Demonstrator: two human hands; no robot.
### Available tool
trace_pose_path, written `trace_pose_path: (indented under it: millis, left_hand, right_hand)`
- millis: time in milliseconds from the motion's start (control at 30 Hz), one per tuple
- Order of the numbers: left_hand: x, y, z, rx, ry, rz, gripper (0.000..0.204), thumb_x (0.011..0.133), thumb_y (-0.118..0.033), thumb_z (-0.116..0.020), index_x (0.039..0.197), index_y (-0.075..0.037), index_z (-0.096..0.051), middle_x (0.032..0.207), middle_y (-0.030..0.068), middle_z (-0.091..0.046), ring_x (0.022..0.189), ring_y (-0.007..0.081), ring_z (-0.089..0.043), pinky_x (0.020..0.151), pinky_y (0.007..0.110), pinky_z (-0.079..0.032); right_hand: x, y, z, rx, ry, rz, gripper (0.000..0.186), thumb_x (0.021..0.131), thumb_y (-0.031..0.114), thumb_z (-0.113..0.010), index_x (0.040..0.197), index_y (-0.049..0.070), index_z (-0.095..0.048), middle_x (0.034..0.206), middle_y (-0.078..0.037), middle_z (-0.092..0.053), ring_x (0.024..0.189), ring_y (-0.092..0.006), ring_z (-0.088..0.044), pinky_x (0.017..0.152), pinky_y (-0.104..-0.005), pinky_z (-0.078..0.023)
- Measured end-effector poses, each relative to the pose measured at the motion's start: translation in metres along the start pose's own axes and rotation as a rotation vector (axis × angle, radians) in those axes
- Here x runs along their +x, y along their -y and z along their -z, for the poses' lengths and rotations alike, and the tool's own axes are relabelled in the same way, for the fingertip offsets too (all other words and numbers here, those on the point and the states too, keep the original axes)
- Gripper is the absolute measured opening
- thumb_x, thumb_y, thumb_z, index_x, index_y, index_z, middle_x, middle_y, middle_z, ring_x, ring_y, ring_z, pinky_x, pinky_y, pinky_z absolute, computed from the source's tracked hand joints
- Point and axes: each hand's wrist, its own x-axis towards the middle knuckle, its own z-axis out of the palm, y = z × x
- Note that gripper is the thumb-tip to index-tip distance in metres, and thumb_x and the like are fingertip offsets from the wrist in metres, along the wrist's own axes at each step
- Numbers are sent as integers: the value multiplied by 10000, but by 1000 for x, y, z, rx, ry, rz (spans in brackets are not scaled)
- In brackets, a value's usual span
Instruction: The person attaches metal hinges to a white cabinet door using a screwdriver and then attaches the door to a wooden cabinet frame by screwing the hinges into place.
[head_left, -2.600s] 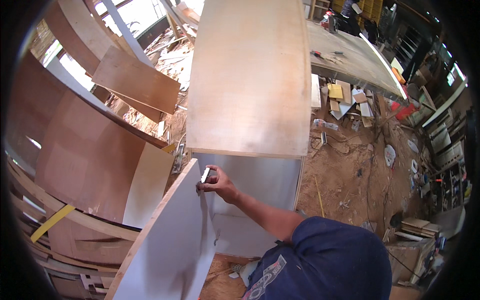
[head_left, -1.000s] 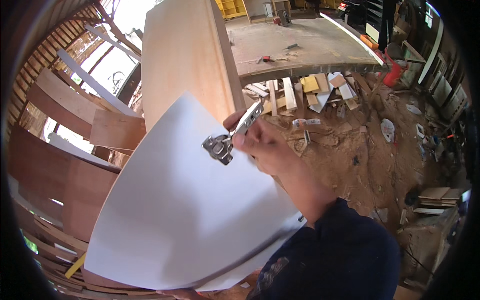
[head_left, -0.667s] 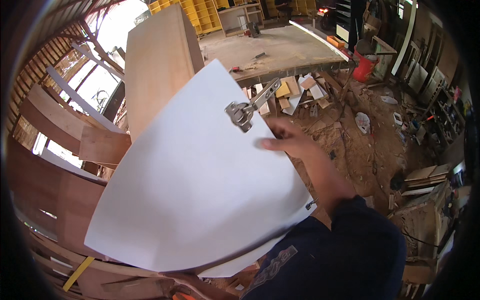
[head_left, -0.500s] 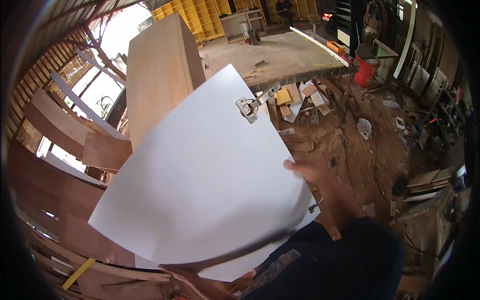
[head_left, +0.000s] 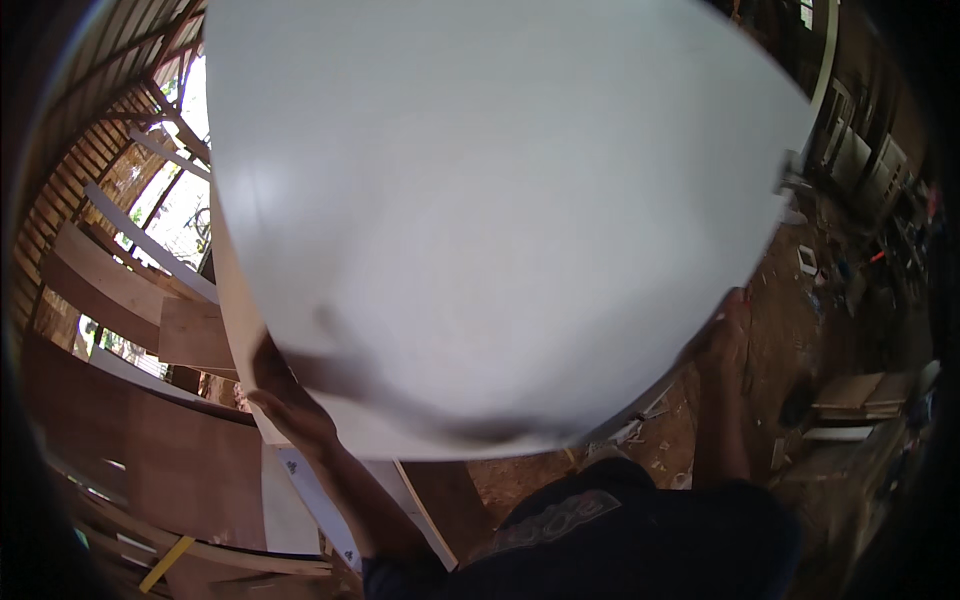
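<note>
A large white cabinet door panel [head_left: 500, 220] fills the middle of the view, raised close in front of me. My left hand [head_left: 292, 408] grips its lower left edge, the fingers dark against the board and partly behind it. At the lower right edge, my right hand [head_left: 722, 335] is closed round the rim, its fingertips mostly hidden. A metal hinge [head_left: 792, 178] sticks out from the panel's right edge, above my right hand. Blurred dark reflections of my arms show on the glossy lower face.
Brown boards [head_left: 140, 440] and curved planks [head_left: 110, 262] stand at the left, with a yellow strip [head_left: 166, 563] below. White-faced pieces [head_left: 292, 505] lie under my left forearm. Stacked wood offcuts [head_left: 862, 392] are at the right, on a littered dirt floor. The panel hides the far side.
The panel has been raised and brought nearer, covering the far workbench. Its hinge now sits farther right. My left hand has moved up along the left side; my right hand has shifted right.
</note>
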Motion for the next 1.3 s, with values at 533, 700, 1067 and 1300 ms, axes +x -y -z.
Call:
trace_pose_path:
  millis: [533, 700, 1067, 1300]
  left_hand:
    - [-145, 272, -394, -334, 98, 845, 581, 1091, -447, -512, 1396, 46, -555, 1330, 172, -628, 1203, 259, -599, 1018, 400, -482]
    - [-82, 330, -466, -238, -99, 777, 600, 1026, -489, -641, 1219, 79, -666, 1109, 130, -735, 1019, 247, -685, 912, 401, -529]
    - [10, 549, -526, 287, 350, 1063, 752, 897, -681, -682, 1106, 39, -729, 1013, 257, -746, 995, 414, -720, 885, 491, -538]
    - [45, 637, -535, 383, 430, 1003, 727, 918, -683, -647, 1035, 31, -720, 1018, 265, -741, 994, 445, -708, 892, 520, -533]
  right_hand:
    - [153, 33, 6, 262, -506, 310, 829, 1010, 634, -567, 1607, 109, -335, 1629, -128, -376, 1468, -330, -384, 1218, -493, -318]
    - [235, -27, -13, 202, -589, 250, 813, 1024, 615, -550, 1599, 77, -348, 1630, -145, -379, 1480, -345, -374, 1221, -522, -312]
    - [439, -202, -51, -9, -651, -47, 788, 1097, 621, -259, 1608, 25, -328, 1629, -149, -416, 1463, -373, -430, 1216, -531, -353]
    - [490, -303, -56, 139, -653, -234, 758, 1108, 587, -251, 1598, 16, -346, 1642, -142, -393, 1482, -366, -415, 1222, -516, -365]
